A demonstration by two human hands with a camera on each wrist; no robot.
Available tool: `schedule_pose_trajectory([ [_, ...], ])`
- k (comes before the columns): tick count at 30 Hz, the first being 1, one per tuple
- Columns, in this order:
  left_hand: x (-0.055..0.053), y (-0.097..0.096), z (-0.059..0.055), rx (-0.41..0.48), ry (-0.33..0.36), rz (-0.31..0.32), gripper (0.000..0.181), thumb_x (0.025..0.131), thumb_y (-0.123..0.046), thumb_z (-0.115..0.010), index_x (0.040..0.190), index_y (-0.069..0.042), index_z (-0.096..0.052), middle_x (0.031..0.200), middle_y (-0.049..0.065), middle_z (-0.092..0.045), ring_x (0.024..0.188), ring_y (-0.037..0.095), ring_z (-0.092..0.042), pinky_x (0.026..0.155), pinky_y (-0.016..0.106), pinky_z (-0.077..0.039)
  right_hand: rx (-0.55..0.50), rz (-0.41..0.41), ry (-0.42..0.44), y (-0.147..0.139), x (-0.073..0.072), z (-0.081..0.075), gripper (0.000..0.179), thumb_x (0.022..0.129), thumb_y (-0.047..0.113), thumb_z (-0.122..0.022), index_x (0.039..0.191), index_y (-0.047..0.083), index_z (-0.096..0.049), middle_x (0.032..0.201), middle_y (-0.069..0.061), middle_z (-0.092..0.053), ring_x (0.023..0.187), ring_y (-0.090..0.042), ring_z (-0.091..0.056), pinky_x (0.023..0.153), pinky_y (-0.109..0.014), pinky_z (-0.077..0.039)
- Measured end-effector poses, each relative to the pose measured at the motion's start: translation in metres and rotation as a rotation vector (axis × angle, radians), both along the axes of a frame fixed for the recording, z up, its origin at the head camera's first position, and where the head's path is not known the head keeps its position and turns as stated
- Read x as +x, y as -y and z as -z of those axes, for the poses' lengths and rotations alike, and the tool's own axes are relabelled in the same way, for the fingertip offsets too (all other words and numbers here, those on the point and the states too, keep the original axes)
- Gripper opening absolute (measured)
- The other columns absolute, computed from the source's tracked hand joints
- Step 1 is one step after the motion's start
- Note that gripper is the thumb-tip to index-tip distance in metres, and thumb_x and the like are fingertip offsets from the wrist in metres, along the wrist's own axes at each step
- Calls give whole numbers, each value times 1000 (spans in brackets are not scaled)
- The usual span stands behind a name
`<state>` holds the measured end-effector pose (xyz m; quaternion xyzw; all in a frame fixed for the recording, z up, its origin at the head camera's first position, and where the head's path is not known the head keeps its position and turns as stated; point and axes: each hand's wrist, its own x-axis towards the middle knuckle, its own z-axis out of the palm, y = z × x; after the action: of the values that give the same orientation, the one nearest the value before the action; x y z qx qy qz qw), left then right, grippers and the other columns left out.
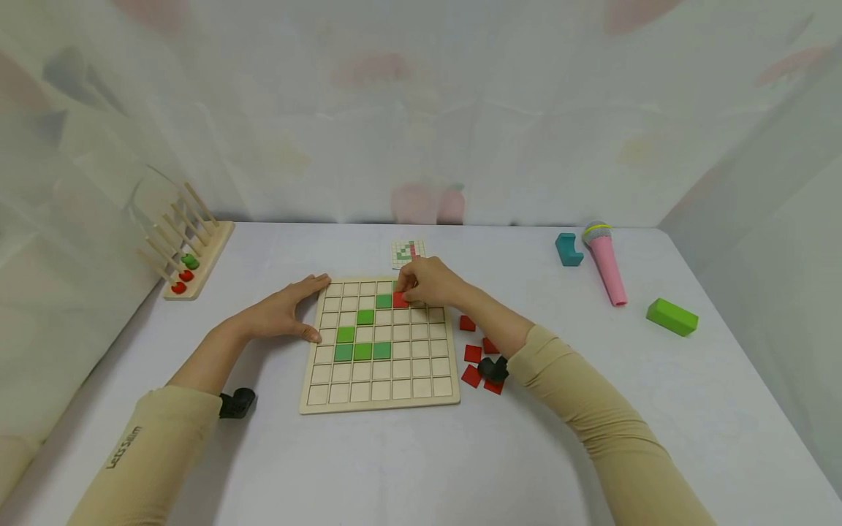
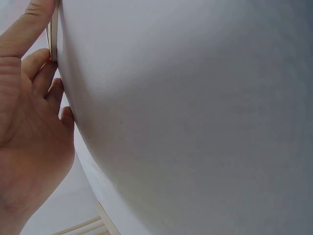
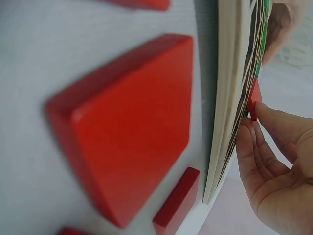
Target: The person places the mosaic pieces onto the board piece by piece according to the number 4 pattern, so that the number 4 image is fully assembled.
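Observation:
A wooden grid board (image 1: 381,406) lies on the white table with several green tiles (image 1: 362,351) in its cells. My right hand (image 1: 430,283) pinches a red tile (image 1: 400,300) between thumb and fingers at the board's upper part. In the right wrist view that red tile (image 3: 255,99) is tilted against the board's surface. My left hand (image 1: 279,310) rests at the board's left edge, fingers spread, with thumb and fingertips touching the rim. The left wrist view shows the left hand (image 2: 34,112) beside the board's edge (image 2: 54,34).
Loose red tiles (image 1: 472,353) lie right of the board. A small pattern card (image 1: 403,253) sits behind it. Far left stands a peg rack (image 1: 213,252) with red and green beads. At right are a teal block (image 1: 568,250), pink microphone (image 1: 607,267) and green block (image 1: 672,317).

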<state>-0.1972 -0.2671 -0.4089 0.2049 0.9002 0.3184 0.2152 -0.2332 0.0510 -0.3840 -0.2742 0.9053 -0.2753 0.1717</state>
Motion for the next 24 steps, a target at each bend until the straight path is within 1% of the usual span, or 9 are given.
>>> schedule_pose_trajectory([
  [6, 0, 0, 0, 9, -1, 2, 118, 69, -35, -88, 158, -4, -18, 167, 20, -11, 155, 44, 0, 123, 67, 0, 11, -16, -24, 1, 2, -2, 10, 91, 9, -69, 99, 12, -75, 93, -3, -74, 88, -15, -66, 81, -26, -53],
  [13, 1, 0, 1, 7, -1, -4, 119, 68, -36, -88, 158, -5, -18, 167, 19, -11, 155, 43, 1, 123, 66, 0, -6, -26, -18, -5, 0, -7, 14, 90, 8, -68, 102, 12, -75, 94, -4, -73, 90, -16, -66, 82, -27, -55],
  [19, -2, 1, 4, -10, 0, -12, 121, 67, -40, -88, 159, -7, -17, 168, 16, -10, 156, 41, 1, 123, 65, -1, -26, -8, -24, -20, -5, -9, 13, 92, 9, -67, 102, 9, -74, 95, -6, -71, 93, -19, -66, 85, -30, -55],
  [24, -3, 2, 6, -2, 3, -12, 121, 67, -40, -88, 159, -7, -17, 168, 17, -11, 156, 42, 1, 123, 66, -2, -32, 10, -4, -37, -7, -9, 14, 91, 10, -67, 102, 7, -74, 92, -6, -71, 90, -19, -66, 80, -27, -55],
])
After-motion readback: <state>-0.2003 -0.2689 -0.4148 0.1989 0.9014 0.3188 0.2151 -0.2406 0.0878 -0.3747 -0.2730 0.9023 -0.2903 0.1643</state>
